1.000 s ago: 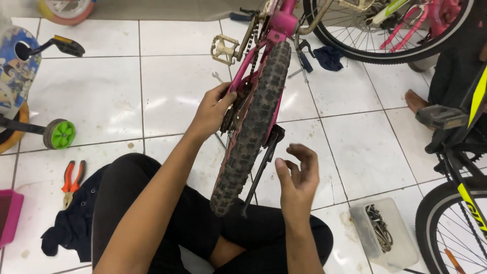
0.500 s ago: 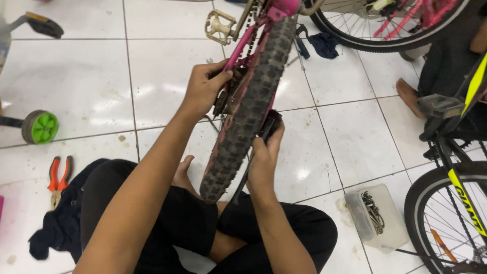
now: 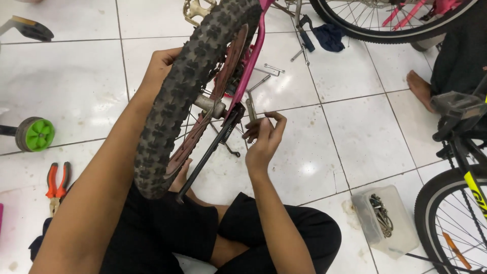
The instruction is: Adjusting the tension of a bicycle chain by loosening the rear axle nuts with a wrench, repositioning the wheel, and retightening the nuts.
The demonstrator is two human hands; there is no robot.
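Observation:
A small pink bicycle stands on white tiles, its knobbly rear tyre [image 3: 177, 101] right in front of me and its pink frame [image 3: 253, 50] beside it. My left hand [image 3: 161, 63] reaches round the far side of the tyre and grips the frame there, with its fingers hidden. My right hand [image 3: 264, 134] is next to the axle nut [image 3: 213, 105] and the black kickstand [image 3: 213, 147]. Its fingertips pinch the lower end of a flat grey spanner [image 3: 250, 105]. I sit cross-legged in black trousers.
Orange-handled pliers [image 3: 56, 182] and a green training wheel [image 3: 35, 134] lie at the left. Loose spanners [image 3: 271, 68] and a blue cloth [image 3: 329, 35] are beyond the wheel. A clear tub holding a chain [image 3: 385, 220], another bicycle's wheel [image 3: 451, 228] and a person's bare foot [image 3: 421, 89] are at the right.
The view has shifted and the wheel now looms closer. My right hand was open, then closed on the kickstand, then let go and now pinches the spanner beside the axle. My left hand stays on the far side.

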